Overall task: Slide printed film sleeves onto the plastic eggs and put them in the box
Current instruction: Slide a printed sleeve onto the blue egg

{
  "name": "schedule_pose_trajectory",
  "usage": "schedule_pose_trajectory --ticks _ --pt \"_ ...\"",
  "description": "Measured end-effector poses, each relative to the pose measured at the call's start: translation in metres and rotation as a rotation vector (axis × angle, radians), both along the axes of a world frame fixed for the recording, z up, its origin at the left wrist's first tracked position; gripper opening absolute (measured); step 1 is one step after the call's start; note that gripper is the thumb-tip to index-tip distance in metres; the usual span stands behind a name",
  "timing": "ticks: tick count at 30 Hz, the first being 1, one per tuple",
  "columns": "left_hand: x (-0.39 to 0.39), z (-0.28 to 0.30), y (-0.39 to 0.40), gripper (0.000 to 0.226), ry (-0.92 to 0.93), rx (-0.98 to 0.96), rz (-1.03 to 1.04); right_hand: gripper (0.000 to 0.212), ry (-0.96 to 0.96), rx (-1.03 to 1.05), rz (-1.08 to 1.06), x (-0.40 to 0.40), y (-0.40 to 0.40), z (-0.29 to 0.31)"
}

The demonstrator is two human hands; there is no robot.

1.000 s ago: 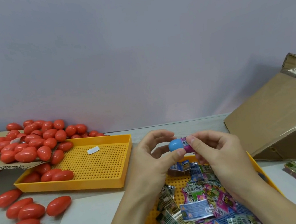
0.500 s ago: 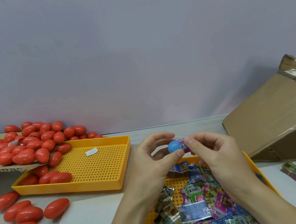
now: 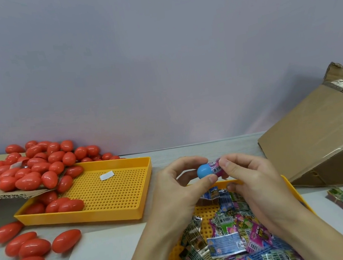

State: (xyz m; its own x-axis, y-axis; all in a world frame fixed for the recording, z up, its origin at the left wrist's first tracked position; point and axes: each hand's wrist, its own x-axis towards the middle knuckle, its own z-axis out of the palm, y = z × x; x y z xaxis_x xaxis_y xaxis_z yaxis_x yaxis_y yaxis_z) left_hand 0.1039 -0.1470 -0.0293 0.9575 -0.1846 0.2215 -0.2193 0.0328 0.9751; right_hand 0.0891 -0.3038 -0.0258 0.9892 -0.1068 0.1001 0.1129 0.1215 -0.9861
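I have the egg up between both hands, just above the near edge of the sleeve tray. My left hand pinches its bare blue end — thumb below, fingers curled over the top. My right hand grips the other end, where the pink sleeve already covers the shell.

What matters now is the axis: the egg lies nearly level, long axis running left to right across my view, blue end toward the left hand and the sleeved end toward the right. So any further slide of the film goes leftward along that line, driven by the right fingers while the left holds the egg against the push. How much shell the right hand hides I cannot tell.

The box sits well off to the right (tipped, its opening facing away from my view), so I judge the right hand is the nearer one for the drop.

Spare sleeves lie heaped in the tray below.
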Motion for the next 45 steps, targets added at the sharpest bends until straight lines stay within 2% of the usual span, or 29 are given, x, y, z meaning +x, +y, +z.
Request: schedule_pose_trajectory --ticks 4,15,29,33,38,45 --pt "-0.0007 0.0003 -0.0011 0.026 -0.018 0.018 0.011 0.026 -0.002 -0.036 0.019 0.0004 0.0016 0.0010" --pt "-0.0001 -0.0006 -0.0024 0.028 -0.039 0.069 0.030 0.027 0.109 -0.009 0.045 0.0017 -0.0003 -0.0006" --pt "-0.0009 0.0013 -0.0027 0.028 -0.065 0.100 0.044 0.029 0.091 0.035 0.084 0.0012 -0.0023 -0.0015" --pt "-0.0007 0.0006 -0.0029 0.026 -0.067 0.103 0.039 0.035 0.061 -0.022 0.078 -0.0002 -0.0026 0.0003" --pt "-0.0007 0.0007 -0.0040 0.026 -0.070 0.121 0.044 0.019 0.100 -0.039 0.051 0.0021 -0.0013 -0.0029" --pt "-0.0014 0.0023 -0.0053 0.027 -0.075 0.142 0.047 0.023 0.138 -0.041 0.075 0.0026 -0.0014 -0.0034"
